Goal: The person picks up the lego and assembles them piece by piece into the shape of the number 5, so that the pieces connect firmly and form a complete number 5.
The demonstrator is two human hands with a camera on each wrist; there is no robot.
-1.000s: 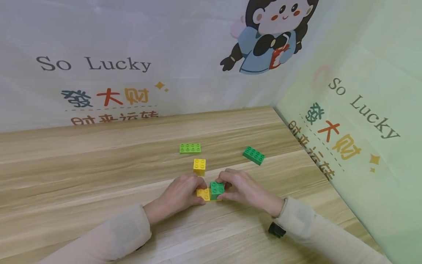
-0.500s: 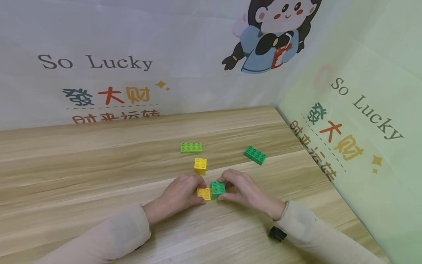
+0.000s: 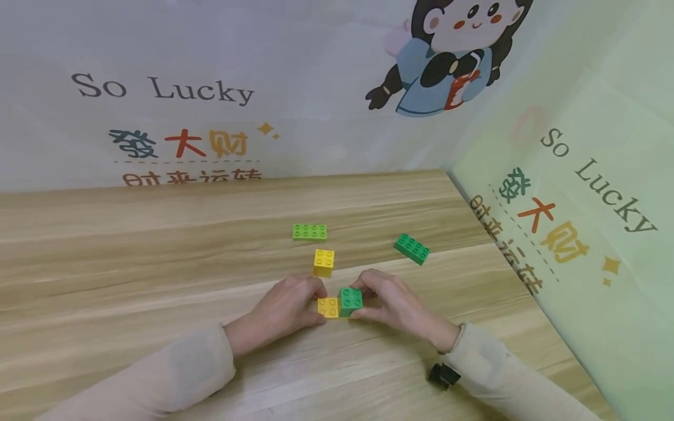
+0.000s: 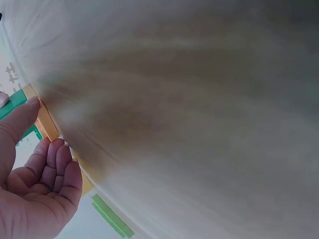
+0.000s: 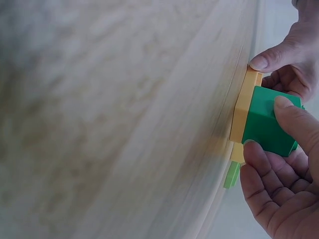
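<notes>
A low yellow-orange building brick [image 3: 328, 307] lies on the wooden table in front of the person. On its right half stands a taller green brick [image 3: 350, 301], flush against it in the right wrist view. The left hand [image 3: 289, 304] pinches the left end of the yellow-orange brick between thumb and fingers. With its thumb on one side and fingertips on the other, the right hand [image 3: 397, 305] grips the green brick [image 5: 271, 119]. In the left wrist view, the left thumb and fingers hold the edge of the yellow-orange brick [image 4: 47, 122].
Just behind the hands stands a yellow cube-shaped brick [image 3: 323, 263]. Farther back lies a light green brick [image 3: 309, 232], and to the right a dark green brick [image 3: 412, 249] sits at a slant. Printed cloth walls [image 3: 316, 128] border the table behind and on the right.
Both hands keep their hold and the bricks stay joined in the same arrangement. The head view has shifted slightly, so the whole scene sits a little differently in the frame.
</notes>
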